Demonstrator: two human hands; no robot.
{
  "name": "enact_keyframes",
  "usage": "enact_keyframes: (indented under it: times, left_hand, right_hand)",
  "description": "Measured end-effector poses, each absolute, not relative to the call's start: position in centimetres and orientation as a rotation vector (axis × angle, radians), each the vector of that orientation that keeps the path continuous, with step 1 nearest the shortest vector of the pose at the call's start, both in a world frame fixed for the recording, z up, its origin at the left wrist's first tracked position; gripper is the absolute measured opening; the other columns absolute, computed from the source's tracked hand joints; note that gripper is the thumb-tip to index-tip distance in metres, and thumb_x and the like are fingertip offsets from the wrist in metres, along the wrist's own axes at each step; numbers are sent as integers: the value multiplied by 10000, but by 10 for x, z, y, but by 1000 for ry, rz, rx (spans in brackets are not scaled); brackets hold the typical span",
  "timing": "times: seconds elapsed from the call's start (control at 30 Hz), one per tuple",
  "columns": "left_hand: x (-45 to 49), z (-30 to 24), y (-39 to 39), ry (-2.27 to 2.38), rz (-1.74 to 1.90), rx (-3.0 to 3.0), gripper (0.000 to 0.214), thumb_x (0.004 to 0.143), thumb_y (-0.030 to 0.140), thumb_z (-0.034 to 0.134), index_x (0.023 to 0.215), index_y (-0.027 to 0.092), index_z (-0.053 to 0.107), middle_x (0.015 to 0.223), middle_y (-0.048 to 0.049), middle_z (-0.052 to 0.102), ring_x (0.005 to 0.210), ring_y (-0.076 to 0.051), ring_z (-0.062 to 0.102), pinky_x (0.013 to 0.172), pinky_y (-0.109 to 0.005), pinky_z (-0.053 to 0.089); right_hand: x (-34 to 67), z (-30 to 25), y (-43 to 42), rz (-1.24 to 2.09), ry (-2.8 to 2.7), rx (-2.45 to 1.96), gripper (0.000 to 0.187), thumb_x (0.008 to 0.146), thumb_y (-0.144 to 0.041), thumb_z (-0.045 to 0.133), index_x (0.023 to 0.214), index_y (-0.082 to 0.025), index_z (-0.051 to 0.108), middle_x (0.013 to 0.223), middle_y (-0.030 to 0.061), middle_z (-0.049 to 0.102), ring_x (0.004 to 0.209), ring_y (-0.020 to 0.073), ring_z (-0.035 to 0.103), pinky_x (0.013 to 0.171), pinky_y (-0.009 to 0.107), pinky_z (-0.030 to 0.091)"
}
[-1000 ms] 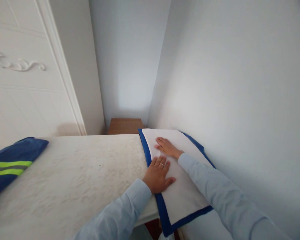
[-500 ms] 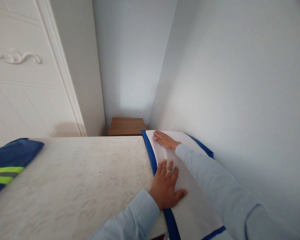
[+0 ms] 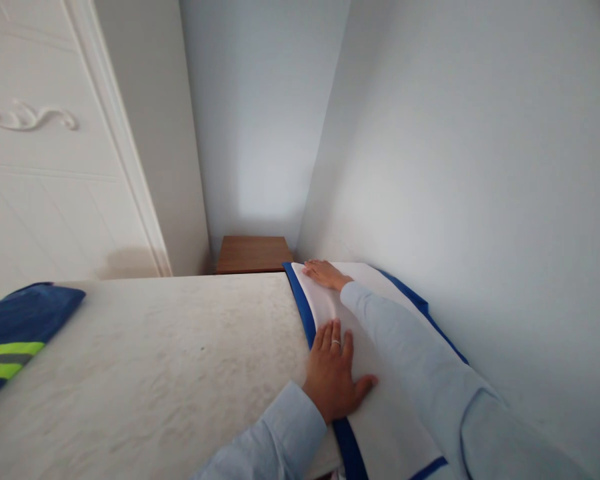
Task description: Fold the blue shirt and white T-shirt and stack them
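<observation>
A white cloth with blue edging point(image 3: 375, 373) lies along the right side of a pale surface, close to the wall. My left hand point(image 3: 334, 373) rests flat on the cloth's left part, thumb spread out to the right and a ring on one finger. Farther off, my right hand point(image 3: 325, 273) lies on the cloth near its far end, fingers stretched out to the left. Neither hand grips anything. My right sleeve hides part of the cloth.
Beneath the cloth is a pale, mottled mattress-like surface point(image 3: 155, 360). At left lies a dark blue folded cloth point(image 3: 25, 320) with lime and grey stripes. Beyond the far edge stands a brown wooden top point(image 3: 254, 253). A grey wall point(image 3: 480, 167) borders the right; a white panelled door point(image 3: 45, 200) is at left.
My right hand has slid slightly left along the cloth, its forearm shifting with it. My left hand stays nearly in place. The view has moved a little.
</observation>
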State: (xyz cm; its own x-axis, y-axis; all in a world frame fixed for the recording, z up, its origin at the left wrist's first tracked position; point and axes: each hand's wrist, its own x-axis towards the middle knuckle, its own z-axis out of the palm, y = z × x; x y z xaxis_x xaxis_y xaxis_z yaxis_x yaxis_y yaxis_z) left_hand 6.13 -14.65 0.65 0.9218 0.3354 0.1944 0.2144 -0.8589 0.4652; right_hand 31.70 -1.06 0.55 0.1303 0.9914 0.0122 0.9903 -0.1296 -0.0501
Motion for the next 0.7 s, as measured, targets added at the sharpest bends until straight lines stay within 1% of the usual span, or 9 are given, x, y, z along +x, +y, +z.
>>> enact_keyframes:
  times: [0.1,0.23,0.33,0.4,0.47,0.53,0.6,0.7]
  left_hand:
    - [63,6,-147,431,372,2643,901,908,718,363,1538,73,353,1612,-230,214,1504,-391,161,1222,-564,185]
    - [66,-2,-148,440,405,2678,918,906,728,347,1534,58,356,1604,-248,229,1503,-394,168,1220,-564,186]
    - [67,-7,-148,440,423,2702,916,906,733,335,1529,62,367,1602,-244,249,1500,-395,190,1212,-571,205]
    - [67,-8,-147,435,427,2706,913,909,732,325,1528,63,370,1601,-244,258,1500,-392,195,1212,-571,207]
    - [67,-8,-146,424,426,2704,911,914,729,316,1530,60,365,1600,-243,263,1502,-388,193,1216,-564,199]
    - [66,-7,-145,403,424,2702,907,918,723,314,1533,57,355,1602,-232,270,1505,-384,189,1222,-558,189]
    - [66,-5,-144,382,421,2703,899,920,715,323,1532,57,359,1601,-213,287,1505,-386,188,1223,-562,188]
    - [65,-4,-144,371,421,2713,872,924,705,333,1517,68,392,1597,-196,313,1502,-393,196,1218,-574,197]
  right_hand:
    - [341,10,-38,-12,-1943,-2454,548,1047,-483,257,1476,-220,474,1539,112,470,1441,264,390,1182,482,279]
    - [385,15,-85,-76,-1758,-2647,546,1046,-444,242,1460,-182,485,1517,160,485,1427,292,411,1156,509,313]
    - [412,17,-114,-102,-1669,-2731,537,1046,-422,230,1425,-179,523,1469,165,540,1399,277,454,1155,479,326]
    - [424,19,-126,-107,-1640,-2754,541,1043,-423,237,1407,-162,541,1440,174,567,1383,263,479,1155,445,337]
    - [428,20,-129,-113,-1623,-2757,544,1038,-423,255,1403,-138,540,1429,190,572,1375,268,488,1150,443,349]
    - [426,22,-125,-136,-1608,-2743,546,1033,-413,276,1423,-115,515,1460,210,535,1400,293,455,1155,475,340]
    - [414,23,-116,-171,-1617,-2697,559,1030,-394,286,1461,-87,465,1523,222,453,1450,313,373,1177,496,306]
    - [381,19,-102,-193,-1741,-2548,582,1028,-386,295,1506,-72,405,1600,183,343,1499,282,273,1225,434,246]
